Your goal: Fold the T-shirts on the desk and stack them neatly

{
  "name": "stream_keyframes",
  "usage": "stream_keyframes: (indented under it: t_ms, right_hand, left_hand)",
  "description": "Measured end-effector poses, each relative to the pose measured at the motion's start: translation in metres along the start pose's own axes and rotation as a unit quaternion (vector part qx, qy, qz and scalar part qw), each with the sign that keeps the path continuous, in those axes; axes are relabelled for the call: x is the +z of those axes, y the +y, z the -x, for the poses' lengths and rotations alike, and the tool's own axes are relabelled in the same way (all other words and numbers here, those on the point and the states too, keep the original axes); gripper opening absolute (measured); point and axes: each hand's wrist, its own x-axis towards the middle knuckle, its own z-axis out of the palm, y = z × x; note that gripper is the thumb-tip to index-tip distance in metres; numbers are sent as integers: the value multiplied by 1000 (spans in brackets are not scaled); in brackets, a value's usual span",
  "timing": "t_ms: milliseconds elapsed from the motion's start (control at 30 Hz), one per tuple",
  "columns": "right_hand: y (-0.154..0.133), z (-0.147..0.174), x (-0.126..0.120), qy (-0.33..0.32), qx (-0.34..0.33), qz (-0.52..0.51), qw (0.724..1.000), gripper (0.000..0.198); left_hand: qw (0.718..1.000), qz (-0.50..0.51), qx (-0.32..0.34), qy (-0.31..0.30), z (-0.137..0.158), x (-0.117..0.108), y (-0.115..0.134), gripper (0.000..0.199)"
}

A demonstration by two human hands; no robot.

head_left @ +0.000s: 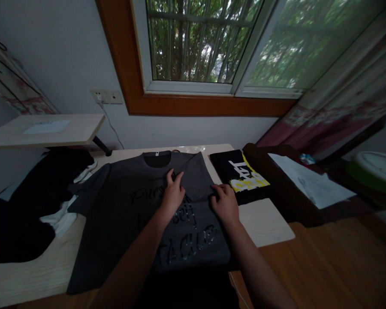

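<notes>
A dark grey T-shirt (116, 206) with glossy black lettering lies front up on the pale table, its collar toward the window. Its left sleeve sticks out, while the right side is folded inward, giving a straight edge. On the upper chest rests my left hand (173, 193), fingers apart, fingertips touching the cloth. My right hand (225, 204) lies over the folded right edge, with a gap between its thumb and forefinger; its palm side is hidden. Just beyond it is a folded black T-shirt (223, 165) with a yellow and white print.
Black and white clothes (28, 206) are heaped at the left, beneath a raised shelf (48, 128). The table (266, 223) ends at the right above a wooden floor. Past it stands a dark brown surface (286, 193) bearing a white sheet (309, 182). A window (206, 43) is behind.
</notes>
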Motion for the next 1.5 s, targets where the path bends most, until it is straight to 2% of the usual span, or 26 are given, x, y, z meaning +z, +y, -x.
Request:
stream_keyframes:
  t_ms: [133,267,567,667,800,900,1000,1100,1333,1500]
  right_hand:
    - [1,-1,0,-4,-14,-4,1000,40]
    - [2,-2,0,-14,-17,-1,1000,40]
    - [-1,-5,2,-9,-43,-3,999,34]
    - [-4,-17,4,-3,-59,-14,998,37]
    - [-11,-50,19,-17,-82,-8,996,46]
    - [-16,-81,40,-79,-113,19,990,55]
    - [-20,-107,61,-145,-117,46,981,63]
    - [-20,-125,75,-167,-110,60,978,65]
    - [-12,-138,81,-162,-105,59,979,62]
    - [-10,-138,80,-174,-102,53,978,60]
  left_hand:
    - [995,-76,44,-37,6,-7,9,52]
    - [985,-112,87,-102,3,-7,3,38]
    - [968,-183,148,-85,1,-22,-4,21]
    - [958,-199,186,-85,5,-25,-6,23]
    - [955,-196,206,-82,10,-24,-12,37]
    - [954,-187,214,-99,12,-21,-17,44]
    - [954,-184,208,-111,12,-19,-19,45]
    - [957,-184,198,-107,12,-18,-20,47]
    - [956,-183,205,-104,14,-18,-19,50]
    - [946,-179,239,-126,14,-21,-17,44]
